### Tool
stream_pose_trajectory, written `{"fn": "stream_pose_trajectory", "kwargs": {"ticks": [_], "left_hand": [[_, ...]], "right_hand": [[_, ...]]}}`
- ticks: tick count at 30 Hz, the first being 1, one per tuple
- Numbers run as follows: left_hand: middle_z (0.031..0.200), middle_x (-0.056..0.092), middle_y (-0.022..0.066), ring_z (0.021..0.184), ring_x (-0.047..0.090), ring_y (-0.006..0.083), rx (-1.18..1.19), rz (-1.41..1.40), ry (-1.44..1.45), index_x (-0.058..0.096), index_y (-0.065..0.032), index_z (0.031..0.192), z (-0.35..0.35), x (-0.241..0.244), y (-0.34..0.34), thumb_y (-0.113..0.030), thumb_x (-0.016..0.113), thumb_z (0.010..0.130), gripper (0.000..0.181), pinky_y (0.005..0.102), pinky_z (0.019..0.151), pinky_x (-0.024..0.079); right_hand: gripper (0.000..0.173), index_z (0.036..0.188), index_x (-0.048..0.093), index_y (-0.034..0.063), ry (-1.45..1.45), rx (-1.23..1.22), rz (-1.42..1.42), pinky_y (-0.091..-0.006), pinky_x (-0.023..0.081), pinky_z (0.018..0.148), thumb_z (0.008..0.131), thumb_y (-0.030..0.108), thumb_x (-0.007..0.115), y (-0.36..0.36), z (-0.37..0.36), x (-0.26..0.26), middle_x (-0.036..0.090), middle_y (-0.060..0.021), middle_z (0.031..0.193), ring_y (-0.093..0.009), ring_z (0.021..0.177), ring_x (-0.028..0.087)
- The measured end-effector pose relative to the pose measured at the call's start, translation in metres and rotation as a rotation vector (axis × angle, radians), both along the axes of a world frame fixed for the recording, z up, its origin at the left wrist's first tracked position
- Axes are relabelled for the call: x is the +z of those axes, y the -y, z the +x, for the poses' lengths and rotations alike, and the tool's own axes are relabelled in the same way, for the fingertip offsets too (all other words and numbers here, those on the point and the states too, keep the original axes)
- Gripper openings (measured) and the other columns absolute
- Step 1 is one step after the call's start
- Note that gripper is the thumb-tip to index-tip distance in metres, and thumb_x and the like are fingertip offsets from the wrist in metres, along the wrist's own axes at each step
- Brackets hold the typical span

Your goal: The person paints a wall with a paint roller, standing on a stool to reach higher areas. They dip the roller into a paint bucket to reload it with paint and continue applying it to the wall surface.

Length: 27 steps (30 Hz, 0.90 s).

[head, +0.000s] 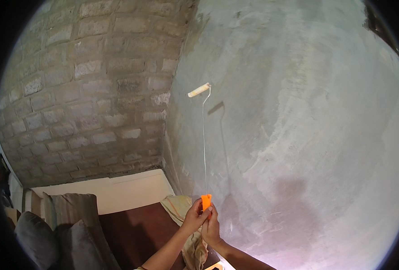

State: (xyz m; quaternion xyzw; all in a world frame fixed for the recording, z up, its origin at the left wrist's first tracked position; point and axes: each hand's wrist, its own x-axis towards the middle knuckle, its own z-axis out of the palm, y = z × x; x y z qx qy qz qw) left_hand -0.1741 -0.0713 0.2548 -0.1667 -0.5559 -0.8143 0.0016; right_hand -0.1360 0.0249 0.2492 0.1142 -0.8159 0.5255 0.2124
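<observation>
My left hand [195, 214] and my right hand [212, 226] are both closed around the orange handle [206, 201] of a paint roller. From the handle a long thin metal rod [204, 148] rises and bends near its top. At that end sits a narrow roller sleeve [199, 90], whitish with yellowish stains, tilted down to the left. Behind it stands a grey-green plastered wall [307, 121] with uneven lighter and darker patches. The roller's shadow falls on the wall to its right, apart from the sleeve.
An unplastered block wall [94, 77] meets the plastered one at a corner on the left. Below are grey cushions [84, 243], a dark red flat surface [132, 233], a cream panel [128, 189] and a crumpled cloth [194, 251] along the wall.
</observation>
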Motion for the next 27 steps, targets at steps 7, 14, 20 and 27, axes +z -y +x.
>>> {"fn": "stream_pose_trajectory", "kwargs": {"ticks": [7,14,20,27], "left_hand": [[0.105,0.063,0.0034,0.091,0.059,0.0105,0.270,-0.189,0.038,0.049,-0.0030,0.134,-0.030,-0.027,0.065,-0.023,0.057,0.099,0.041,0.0257,0.080,0.048],[0.090,0.067,0.0152,0.084,0.066,0.0265,0.535,-0.533,-0.189,0.059,0.0010,0.113,-0.076,-0.025,0.115,-0.033,0.060,0.096,0.038,0.0356,0.074,0.051],[0.089,0.067,0.0211,0.083,0.065,0.0387,0.555,-0.650,-0.255,0.059,0.0004,0.109,-0.107,-0.027,0.116,-0.041,0.056,0.096,0.044,0.0420,0.071,0.051],[0.096,0.067,0.0228,0.089,0.064,0.0420,0.551,-0.682,-0.311,0.059,0.0005,0.114,-0.138,-0.031,0.099,-0.041,0.054,0.097,0.045,0.0448,0.076,0.051]], "right_hand": [[0.049,0.145,0.031,0.0013,0.158,0.269,0.447,-0.0389,0.046,0.095,0.102,0.020,0.045,-0.043,0.001,-0.009,0.043,-0.0229,0.128,-0.035,0.114,0.053],[0.044,0.133,0.051,0.0016,0.311,0.044,0.401,-0.0423,0.047,0.096,0.100,0.032,0.048,-0.140,0.070,-0.090,0.056,-0.0254,0.121,-0.039,0.111,0.056],[0.036,0.122,0.059,-0.0006,0.535,-0.085,0.437,-0.0473,0.043,0.096,0.102,0.026,0.045,-0.196,0.147,-0.141,0.058,-0.0275,0.115,-0.043,0.110,0.054],[0.041,0.123,0.059,-0.0015,0.666,-0.138,0.482,-0.0459,0.042,0.100,0.103,0.030,0.043,-0.223,0.173,-0.179,0.058,-0.0271,0.121,-0.042,0.114,0.053]]}}
